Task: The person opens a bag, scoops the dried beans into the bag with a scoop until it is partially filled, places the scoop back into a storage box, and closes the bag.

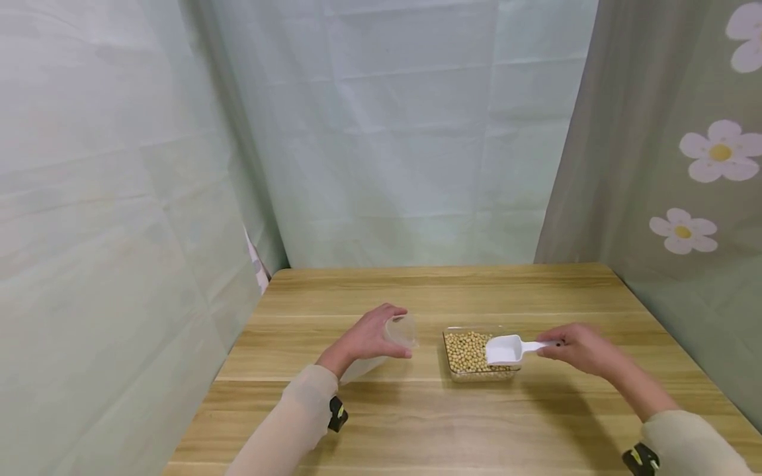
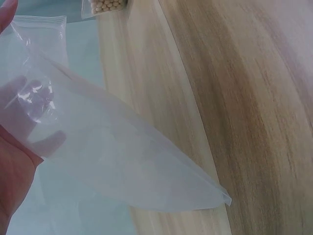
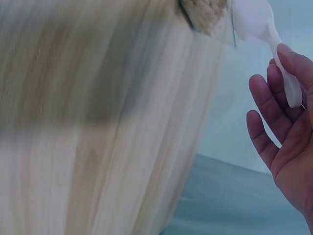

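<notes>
My left hand [image 1: 370, 334] grips a clear plastic zip bag [image 2: 127, 152] near its mouth, thumb and fingers curved around the spread opening. The bag hangs down beneath the hand, and the left wrist view shows nothing inside it. To its right on the table is a clear rectangular container [image 1: 483, 377] of pale yellow beans [image 1: 467, 350], probably soybeans. My right hand [image 1: 586, 347] pinches the handle of a white scoop [image 1: 505, 350] between thumb and fingers. The scoop's bowl overlaps the right part of the beans in the head view. No beans show in the bowl.
A wood-grain table [image 1: 428, 430] lies under both hands. Pale curtains [image 1: 387, 132] hang behind it and on the left. A grey curtain with white flowers [image 1: 720, 152] hangs at the right.
</notes>
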